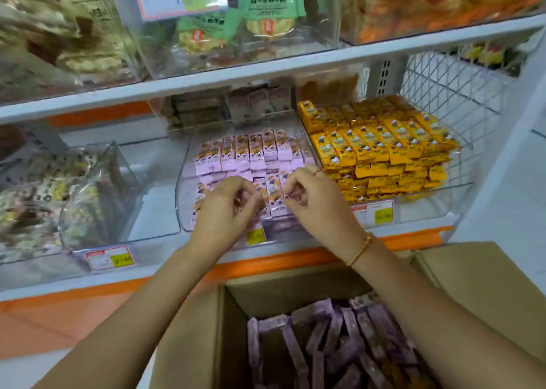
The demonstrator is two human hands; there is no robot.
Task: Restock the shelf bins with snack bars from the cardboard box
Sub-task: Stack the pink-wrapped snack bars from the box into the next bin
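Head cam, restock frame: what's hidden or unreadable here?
All in the head view.
1. Hidden by curled fingers: whether the left hand or right hand has a grip on a purple-wrapped snack bar.
2. Blurred: print on the yellow-and-white price tags.
3. Cut off by the bottom edge: brown cardboard box; the bars inside are dim and uncountable.

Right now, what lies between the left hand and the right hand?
Purple bars in the clear bin fill the gap between left hand and right hand, as the head view shows.
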